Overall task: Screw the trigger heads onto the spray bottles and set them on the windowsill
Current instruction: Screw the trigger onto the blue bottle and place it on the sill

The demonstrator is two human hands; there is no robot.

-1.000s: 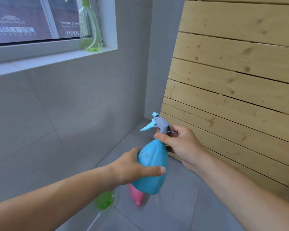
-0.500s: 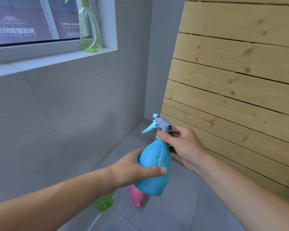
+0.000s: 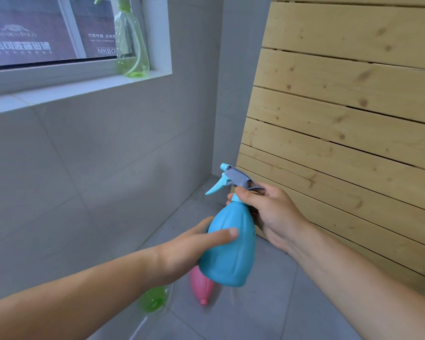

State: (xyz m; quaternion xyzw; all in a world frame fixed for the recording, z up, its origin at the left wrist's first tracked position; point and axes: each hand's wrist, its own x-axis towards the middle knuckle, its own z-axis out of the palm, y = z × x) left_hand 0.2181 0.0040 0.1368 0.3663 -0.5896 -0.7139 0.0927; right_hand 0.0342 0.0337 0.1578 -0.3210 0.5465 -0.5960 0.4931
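— Your room?
— Grey tiled floor (image 3: 268, 310), wood slats (image 3: 341, 119) on the right, green bottle (image 3: 131, 47) on the windowsill (image 3: 59, 94).
— The blue bottle (image 3: 228, 249)?
— Your left hand (image 3: 189, 249) grips its body; your right hand (image 3: 272, 212) pinches the trigger head (image 3: 233, 177).

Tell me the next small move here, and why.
Probably twist the trigger head tight with the right hand while the left hand steadies the blue bottle: the right hand pinches the collar, and the bottle is not yet on the windowsill.

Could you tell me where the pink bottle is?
Head view, lower centre: the pink bottle lies on the floor beneath the blue bottle, right of a green bottle.
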